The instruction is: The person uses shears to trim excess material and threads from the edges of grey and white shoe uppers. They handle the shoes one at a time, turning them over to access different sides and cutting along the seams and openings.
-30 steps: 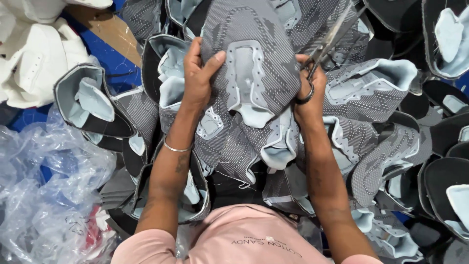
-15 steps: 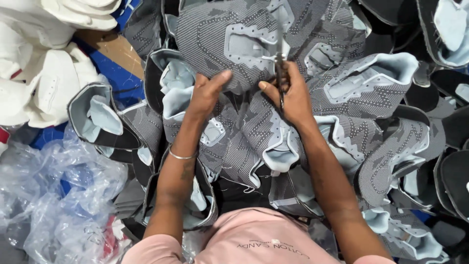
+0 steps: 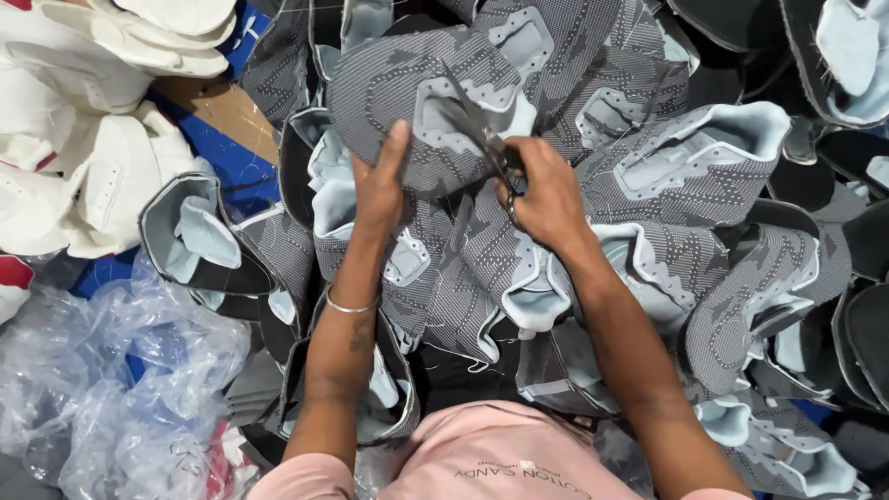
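Change: scissors (image 3: 482,139) have swung down from upright to lie across the grey shoe upper (image 3: 417,120), blades toward 10 o'clock.
Right hand (image 3: 546,199): clenched on the scissor handles.
Left hand (image 3: 380,185): fingers flat, pinning the upper's left edge.
Upper: top of the grey pile, at 12 o'clock from the pink shirt (image 3: 491,463).
Reading: trimming appears under way.
Surroundings: white uppers (image 3: 93,120) at 10 o'clock, plastic bags (image 3: 111,370) at 8 o'clock.

Left hand (image 3: 381,190) on grey shoe upper (image 3: 417,102), right hand (image 3: 546,199) gripping scissors (image 3: 482,134), clear plastic bags (image 3: 102,370)
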